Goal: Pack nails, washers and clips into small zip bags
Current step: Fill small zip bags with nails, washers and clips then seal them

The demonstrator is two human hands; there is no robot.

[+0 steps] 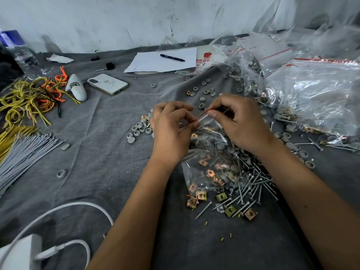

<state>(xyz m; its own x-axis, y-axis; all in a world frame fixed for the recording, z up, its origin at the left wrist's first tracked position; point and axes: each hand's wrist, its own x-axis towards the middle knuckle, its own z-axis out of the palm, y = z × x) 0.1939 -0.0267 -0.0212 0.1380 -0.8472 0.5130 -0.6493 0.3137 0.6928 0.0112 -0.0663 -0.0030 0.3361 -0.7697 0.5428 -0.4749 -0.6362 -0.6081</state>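
Note:
A small clear zip bag [209, 141] with a red seal strip hangs between both hands above the grey cloth. My left hand [171, 131] pinches the left end of the red strip, and my right hand [237, 121] pinches the right end. Nails, grey washers and a clip show through the bag's plastic. Below it lies a pile of nails [251, 184] mixed with brass clips [201, 195]. Grey washers [140, 129] lie in a loose cluster left of my left hand, and more are scattered behind.
Large clear bags [311, 94] of hardware fill the right side. A phone [108, 84], paper with a pen [172, 57], yellow and orange ties [29, 98] and grey cable ties [25, 152] lie to the left. A white charger and cable [64, 209] sit near left.

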